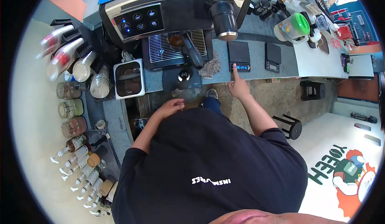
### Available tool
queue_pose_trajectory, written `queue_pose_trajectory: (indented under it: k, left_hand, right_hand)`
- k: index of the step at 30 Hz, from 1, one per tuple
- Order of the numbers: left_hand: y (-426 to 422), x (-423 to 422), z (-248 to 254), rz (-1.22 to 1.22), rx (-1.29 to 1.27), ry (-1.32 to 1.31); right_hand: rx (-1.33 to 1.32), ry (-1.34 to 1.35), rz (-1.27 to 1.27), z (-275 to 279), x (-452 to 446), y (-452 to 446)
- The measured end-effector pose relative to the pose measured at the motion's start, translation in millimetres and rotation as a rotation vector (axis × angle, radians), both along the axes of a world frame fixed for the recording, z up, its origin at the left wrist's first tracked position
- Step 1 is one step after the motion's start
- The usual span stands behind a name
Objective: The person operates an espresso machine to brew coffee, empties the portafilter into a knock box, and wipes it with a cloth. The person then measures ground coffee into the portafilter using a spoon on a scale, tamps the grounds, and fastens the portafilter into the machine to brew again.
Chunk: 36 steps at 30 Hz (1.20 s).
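My right hand (239, 88) reaches forward with its index finger stretched out, the fingertip on the front of a black digital scale (239, 53) near a lit blue display. Its other fingers are curled and hold nothing. Near the counter edge, in front of my body, hangs my left hand (170, 107), its fingers loosely bent and apart, with nothing in it. A portafilter (193, 51) with a black handle rests on the drip tray (158, 49) of the espresso machine (176, 11). Beside the first scale lies a second, smaller scale (273, 54).
A steel container (129, 78) stands left of the machine. Jars (71, 108), pump bottles (76, 143) and cup stacks (66, 57) line the left side. A grey fluffy brush (211, 66) lies by the drip tray. A green-lidded tub (292, 27) and a black stool (294, 130) are to the right.
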<state>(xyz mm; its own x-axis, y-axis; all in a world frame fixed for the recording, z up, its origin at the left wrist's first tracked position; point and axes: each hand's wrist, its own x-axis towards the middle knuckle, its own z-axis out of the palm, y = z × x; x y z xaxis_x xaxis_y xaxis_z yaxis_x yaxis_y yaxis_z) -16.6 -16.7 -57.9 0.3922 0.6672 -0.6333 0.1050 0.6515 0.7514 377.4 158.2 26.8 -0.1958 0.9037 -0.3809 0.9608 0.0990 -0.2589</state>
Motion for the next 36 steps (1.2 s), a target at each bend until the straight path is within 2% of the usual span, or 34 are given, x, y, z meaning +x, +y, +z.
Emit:
queue_pose_trajectory:
  k: [3,6,9,12,14,15,21,25,29,32,35,36]
  left_hand:
    - [-34,-32,-49,-0.032,0.108,0.207]
    - [-66,-61,-67,-0.037,0.062,0.343]
    - [-95,-98,-135,-0.112,-0.046,0.251]
    - [-115,-117,-197,-0.011,0.01,0.155]
    - [-96,-97,-123,0.048,0.041,0.292]
    - [-81,-82,-65,0.078,0.053,0.36]
    - [-24,-46,48,0.135,0.043,0.267]
    - [4,-28,70,0.207,0.209,0.146]
    - [21,-14,102,0.272,0.252,0.114]
    - [23,-9,109,0.297,0.258,0.086]
    - [18,-7,115,0.329,0.248,0.081]
    - [17,-6,115,0.338,0.254,0.076]
  right_hand:
    - [0.005,-0.062,0.002,1,-5,-5]
    - [-0.019,-0.142,-0.012,15,-16,1]
    - [-0.024,-0.169,-0.049,16,-22,12]
    - [0.007,-0.117,-0.063,12,-16,21]
    - [0.026,-0.086,-0.097,16,-18,22]
    - [0.032,-0.082,-0.133,27,-24,17]
    - [-0.025,-0.063,-0.127,17,-26,6]
    - [-0.068,-0.053,-0.14,29,-23,6]
    - [0.074,0.068,-0.07,8,-9,3]
    - [0.171,0.266,-0.12,-3,-8,-1]
    - [0.114,0.543,-0.147,14,-33,11]
    - [-0.024,0.761,-0.188,37,-51,15]
